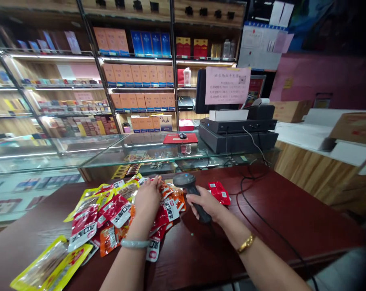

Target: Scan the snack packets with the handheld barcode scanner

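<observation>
Crowding the dark red counter [276, 210]: a heap of snack packets [116, 214] in red, orange and yellow, a cash register [237, 131] behind, its black cable [261, 218] trailing across the wood, two small red packets [219, 192] lying just beside the scanner. Left hand [147, 198] pressing down on the heap, fingers curled over an orange packet. Right hand [205, 202] gripping the handheld scanner [190, 192], fingers wrapped around its handle. Packet lettering and pink notice [227, 85] staying too small to read.

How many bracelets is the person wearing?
2: a pale green bangle on the left wrist, and a gold bracelet on the right wrist.
</observation>
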### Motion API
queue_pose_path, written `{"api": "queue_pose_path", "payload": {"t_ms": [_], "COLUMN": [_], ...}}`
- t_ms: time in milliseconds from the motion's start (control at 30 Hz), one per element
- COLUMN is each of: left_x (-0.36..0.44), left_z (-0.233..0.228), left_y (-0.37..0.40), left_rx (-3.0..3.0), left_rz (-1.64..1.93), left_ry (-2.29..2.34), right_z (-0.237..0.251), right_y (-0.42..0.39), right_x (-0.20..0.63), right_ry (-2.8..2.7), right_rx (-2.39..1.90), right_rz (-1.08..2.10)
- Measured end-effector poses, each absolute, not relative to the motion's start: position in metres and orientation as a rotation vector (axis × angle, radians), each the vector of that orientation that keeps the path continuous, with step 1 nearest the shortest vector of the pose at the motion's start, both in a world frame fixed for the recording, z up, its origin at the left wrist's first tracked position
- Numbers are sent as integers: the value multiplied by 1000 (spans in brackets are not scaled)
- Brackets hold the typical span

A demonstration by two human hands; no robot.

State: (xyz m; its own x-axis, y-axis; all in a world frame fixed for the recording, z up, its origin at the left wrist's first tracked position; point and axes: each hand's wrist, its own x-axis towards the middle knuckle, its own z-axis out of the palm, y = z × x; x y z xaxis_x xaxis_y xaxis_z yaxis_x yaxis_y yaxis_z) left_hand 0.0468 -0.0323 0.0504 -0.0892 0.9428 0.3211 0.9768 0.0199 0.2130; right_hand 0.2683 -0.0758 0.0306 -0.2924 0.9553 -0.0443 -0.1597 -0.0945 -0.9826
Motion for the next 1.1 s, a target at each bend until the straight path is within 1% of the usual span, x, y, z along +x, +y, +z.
{"api": "queue_pose_path", "payload": {"t_ms": [67,133,233,333,400,500,567,667,800,967,1100], "left_x": [50,56,71,86,93,99,101,102,100,94,101], "left_z": [57,60,56,45,36,25,21,19,15,7,0], "left_y": [-39,-45,-49,-47,-43,-39,-37,-37,-34,-26,-26], "left_rx": [-1925,-1938,-2210,-2480,-2611,-2689,-2699,-2661,-2649,-2682,-2813], "left_rz": [-797,-884,-819,-811,-975,-1353,-1536,-1670,-1734,-1766,-1611], "left_ry": [-2088,-2080,-2188,-2209,-2082,-1846,-1811,-1856,-1838,-1680,-1596], "right_z": [34,39,47,51,50,49,48,50,50,50,52], "right_y": [-79,-82,-85,-85,-85,-86,-87,-90,-90,-88,-89], "right_x": [275,286,305,324,335,345,348,347,343,341,340], "right_ry": [-1204,-1157,-1105,-1186,-1235,-1276,-1283,-1265,-1261,-1244,-1241], "right_rx": [-945,-891,-859,-941,-993,-1005,-978,-946,-954,-991,-971], "right_rz": [1533,1498,1434,1417,1409,1410,1408,1398,1397,1395,1407]}}
